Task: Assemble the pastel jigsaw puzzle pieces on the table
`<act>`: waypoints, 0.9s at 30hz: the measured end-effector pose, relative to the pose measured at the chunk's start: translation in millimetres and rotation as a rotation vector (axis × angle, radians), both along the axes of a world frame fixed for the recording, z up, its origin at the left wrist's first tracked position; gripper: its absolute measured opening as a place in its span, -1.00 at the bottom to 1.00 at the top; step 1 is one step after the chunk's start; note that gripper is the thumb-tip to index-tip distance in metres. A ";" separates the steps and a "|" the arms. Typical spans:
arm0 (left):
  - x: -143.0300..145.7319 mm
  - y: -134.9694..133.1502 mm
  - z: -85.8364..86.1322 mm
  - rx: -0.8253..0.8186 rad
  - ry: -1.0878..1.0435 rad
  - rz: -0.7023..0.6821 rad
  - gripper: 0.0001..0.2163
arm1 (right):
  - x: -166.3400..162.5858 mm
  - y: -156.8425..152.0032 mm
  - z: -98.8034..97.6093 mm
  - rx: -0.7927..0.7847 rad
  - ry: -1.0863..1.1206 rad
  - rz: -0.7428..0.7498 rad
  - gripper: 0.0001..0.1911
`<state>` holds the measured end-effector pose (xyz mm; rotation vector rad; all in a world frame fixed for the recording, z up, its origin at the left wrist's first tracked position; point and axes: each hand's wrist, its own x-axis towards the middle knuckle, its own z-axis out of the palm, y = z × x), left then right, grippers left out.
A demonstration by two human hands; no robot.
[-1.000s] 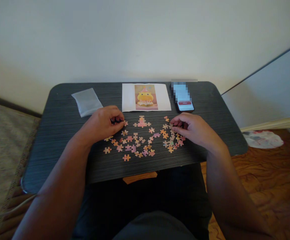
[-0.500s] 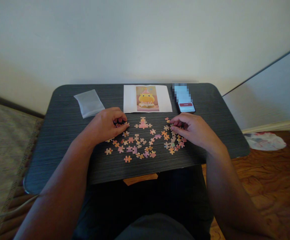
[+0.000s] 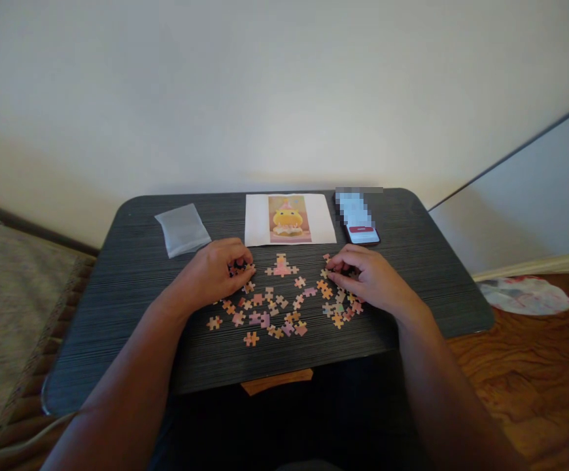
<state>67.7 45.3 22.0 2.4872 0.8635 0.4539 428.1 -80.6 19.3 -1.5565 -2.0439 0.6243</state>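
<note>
My left hand rests at the left of the puzzle pieces, thumb and fingers closed around a small puzzle piece at the fingertips. More pieces lie partly hidden under its curled fingers. On the right, my right hand pinches a pale puzzle piece low over the table, and its palm covers some of the pieces there. Between both hands lies a small joined section of pink and orange pieces. Several loose pieces are spread nearer to me.
A printed sheet with a yellow cartoon figure and cake lies behind the pieces. To its left is a translucent bag; to its right, a lit phone. The dark table stands against a pale wall.
The camera view has tilted up, so the table appears lower. My right hand has shifted slightly left with its fingertips on a piece. My left hand stays in nearly the same place.
</note>
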 end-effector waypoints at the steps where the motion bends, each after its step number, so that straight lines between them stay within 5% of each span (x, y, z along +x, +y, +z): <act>1: 0.1 0.1 -0.3 0.002 0.002 0.001 -0.88 | -0.3 -0.2 -0.6 0.000 0.008 -0.003 -0.90; 27: 0.7 0.0 4.4 -0.004 0.013 -0.001 -0.89 | 1.3 0.5 -9.2 0.033 0.095 -0.033 -0.88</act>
